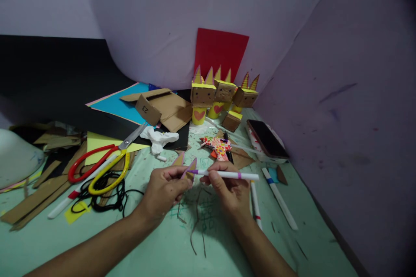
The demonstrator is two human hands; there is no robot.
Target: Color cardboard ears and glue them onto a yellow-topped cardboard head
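Pinched in my left hand (pixel 169 186) is a small pointed cardboard ear (pixel 190 169) with a purple edge. A second such ear (pixel 178 159) shows just behind it, on the table or against the fingers; I cannot tell which. My right hand (pixel 231 188) grips a white felt-tip pen (pixel 232 175) with its purple tip at the ear's edge. Beyond the hands lies a floral-patterned hot glue gun (pixel 218 147). Farther back stand several cardboard figures (pixel 203 95) with square heads, yellow bodies, pointed ears and, on some, hearts.
Red-and-yellow scissors (pixel 107 160) lie at left over black cord (pixel 110 192) and cardboard strips (pixel 39 199). White tissue (pixel 159 138), folded cardboard (pixel 172 110) and blue paper (pixel 126 104) are behind. At right are a phone (pixel 268 137) and a blue-banded marker (pixel 280 199). Walls rise behind and right.
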